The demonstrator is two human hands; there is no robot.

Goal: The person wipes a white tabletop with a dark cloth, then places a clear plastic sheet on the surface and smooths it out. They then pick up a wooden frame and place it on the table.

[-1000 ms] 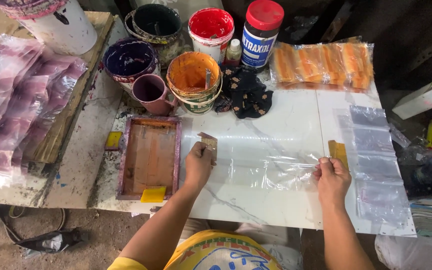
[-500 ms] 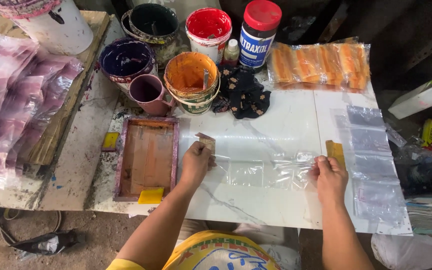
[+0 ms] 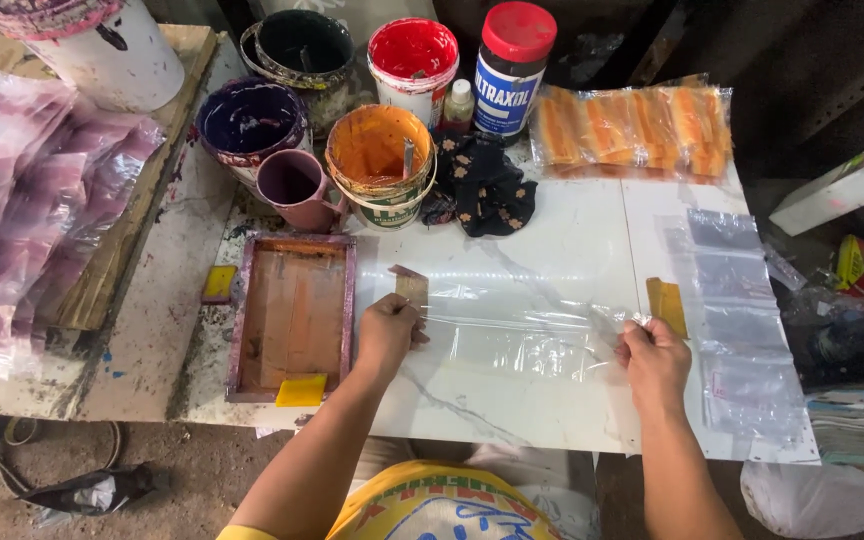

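Observation:
A clear plastic bag (image 3: 522, 335) lies stretched flat on the white marble-look tabletop (image 3: 572, 240). My left hand (image 3: 388, 330) pinches its left end, just below a small tan card piece (image 3: 411, 287). My right hand (image 3: 652, 358) grips the bag's right end, close under a yellow-brown tab (image 3: 667, 303). A small screen-printing frame (image 3: 292, 315) with a purple-stained wooden border sits just left of my left hand, with a yellow squeegee piece (image 3: 301, 390) at its near edge.
Paint pots stand at the back: orange (image 3: 381, 160), purple (image 3: 250, 125), red (image 3: 413, 55), dark (image 3: 302, 45), plus a mauve mug (image 3: 294, 187) and red-lidded jar (image 3: 512, 65). A dark cloth (image 3: 482, 185), orange-printed bags (image 3: 637, 125), clear bags (image 3: 742, 320) at right, purple-printed bags (image 3: 22, 210) at left.
Both hands have kept hold of the clear bag's ends and drawn it flatter and slightly nearer the table's front edge. The pots and frame have stayed put.

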